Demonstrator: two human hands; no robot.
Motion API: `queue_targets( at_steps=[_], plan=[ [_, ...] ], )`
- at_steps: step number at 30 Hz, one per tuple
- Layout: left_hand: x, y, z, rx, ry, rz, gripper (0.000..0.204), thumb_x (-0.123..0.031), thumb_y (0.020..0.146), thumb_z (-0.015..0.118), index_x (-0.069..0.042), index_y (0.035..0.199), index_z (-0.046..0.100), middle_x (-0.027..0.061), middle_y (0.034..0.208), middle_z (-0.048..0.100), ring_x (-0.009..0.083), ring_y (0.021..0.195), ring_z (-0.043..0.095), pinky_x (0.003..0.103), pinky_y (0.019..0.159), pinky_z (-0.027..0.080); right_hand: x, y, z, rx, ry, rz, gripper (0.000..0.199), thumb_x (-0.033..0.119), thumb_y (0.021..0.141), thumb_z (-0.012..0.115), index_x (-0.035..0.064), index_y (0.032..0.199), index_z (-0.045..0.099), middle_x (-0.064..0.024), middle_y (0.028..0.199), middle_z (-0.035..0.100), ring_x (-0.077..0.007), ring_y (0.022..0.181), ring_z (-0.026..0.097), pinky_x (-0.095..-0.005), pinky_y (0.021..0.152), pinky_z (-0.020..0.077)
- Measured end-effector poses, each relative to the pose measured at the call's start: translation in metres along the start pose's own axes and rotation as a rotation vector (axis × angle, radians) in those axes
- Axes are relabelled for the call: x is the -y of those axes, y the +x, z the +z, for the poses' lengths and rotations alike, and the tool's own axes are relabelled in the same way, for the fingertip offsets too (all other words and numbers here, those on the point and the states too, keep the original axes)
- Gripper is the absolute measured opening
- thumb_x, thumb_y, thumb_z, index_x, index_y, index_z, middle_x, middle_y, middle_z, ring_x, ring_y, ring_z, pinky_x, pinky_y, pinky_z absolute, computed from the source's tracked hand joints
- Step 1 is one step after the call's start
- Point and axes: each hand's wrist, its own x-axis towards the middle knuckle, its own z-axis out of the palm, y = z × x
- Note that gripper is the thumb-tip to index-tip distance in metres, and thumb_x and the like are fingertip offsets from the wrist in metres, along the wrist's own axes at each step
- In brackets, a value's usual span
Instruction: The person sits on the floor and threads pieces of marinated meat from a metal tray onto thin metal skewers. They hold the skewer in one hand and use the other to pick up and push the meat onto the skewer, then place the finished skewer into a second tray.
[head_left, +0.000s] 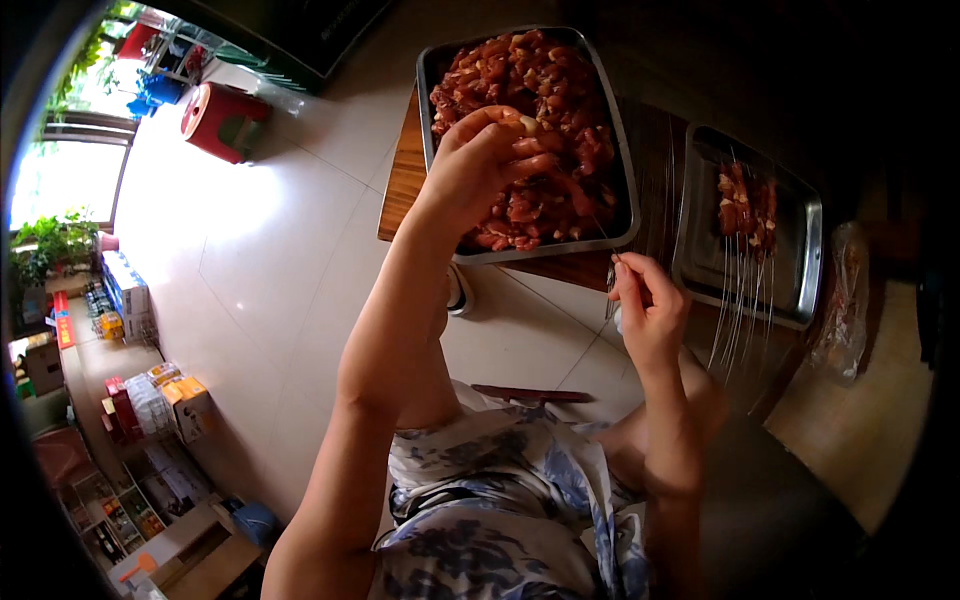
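Held over a metal tray (627,190) heaped with cut raw red meat (525,75), my left hand (490,155) has its fingers curled together on a piece of meat. That piece blends with the heap, so its outline is hard to make out. Below the tray's near right corner, my right hand (652,305) pinches a thin metal skewer (603,232). Its tip points up and left toward my left hand. To the right, a second metal tray (808,285) holds several meat skewers (748,215), their bare ends hanging over the near rim.
Both trays rest on a wooden table (400,190), with more thin skewers (668,180) between them. A clear plastic bag (845,300) lies right of the second tray. A red stool (220,122) stands on the tiled floor, far left. Boxes (185,405) and shelves line the left side.
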Motion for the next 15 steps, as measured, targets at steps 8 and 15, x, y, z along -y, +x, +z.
queue_targets(
  at_steps=[8, 15],
  plan=[
    [0.0, 0.006, 0.015, -0.105, -0.001, 0.016, 0.01, -0.009, 0.093, 0.051, 0.0, 0.098, 0.053, 0.0157, 0.094, 0.062, 0.0308, 0.1, 0.064, 0.039, 0.082, 0.057, 0.006, -0.003, -0.005, 0.004, -0.021, 0.017, 0.008, 0.005, 0.089, 0.059, -0.0004, 0.094, 0.064, -0.0056, 0.065, 0.062, -0.0107, 0.056, 0.06, -0.0236, 0.052, 0.0457],
    [0.006, 0.007, 0.03, -0.16, 0.066, 0.005, 0.017, -0.012, 0.094, 0.056, 0.001, 0.104, 0.052, 0.0151, 0.099, 0.062, 0.0283, 0.097, 0.065, 0.039, 0.087, 0.056, 0.005, -0.007, -0.013, 0.01, -0.022, 0.045, 0.009, 0.005, 0.089, 0.059, -0.0005, 0.094, 0.064, -0.0054, 0.064, 0.061, -0.0104, 0.057, 0.06, -0.0228, 0.053, 0.046]
  ],
)
